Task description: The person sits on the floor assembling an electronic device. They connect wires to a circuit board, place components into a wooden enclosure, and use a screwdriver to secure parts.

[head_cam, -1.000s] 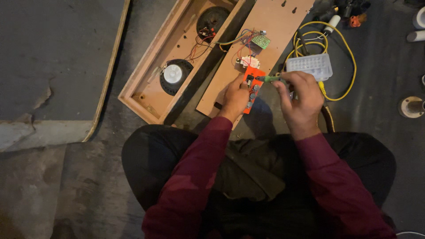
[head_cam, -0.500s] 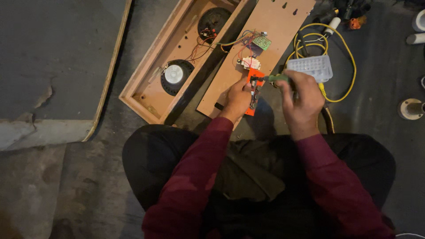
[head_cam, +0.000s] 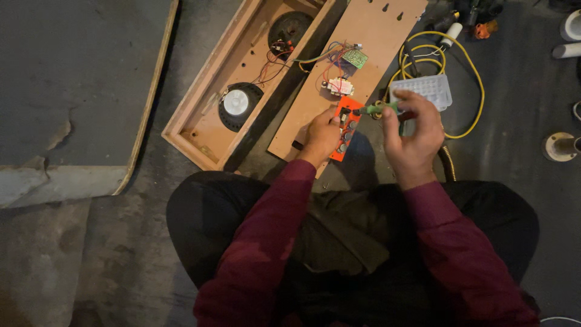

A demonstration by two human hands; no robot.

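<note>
Near the centre of the frame, the left hand (head_cam: 322, 136) grips an orange panel (head_cam: 344, 129) (long and narrow, studded with small parts) against the wooden board (head_cam: 357, 66). The right hand (head_cam: 413, 134) is closed around a green-handled tool (head_cam: 380, 109), its tip at the panel's upper end. The wooden speaker box (head_cam: 242, 79) lies upper left.

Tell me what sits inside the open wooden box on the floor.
Inside the wooden box lie two round speakers: a pale-centred one and a dark one at the far end, with red and black wires between them. The far corner is hidden behind the wooden panel.
</note>
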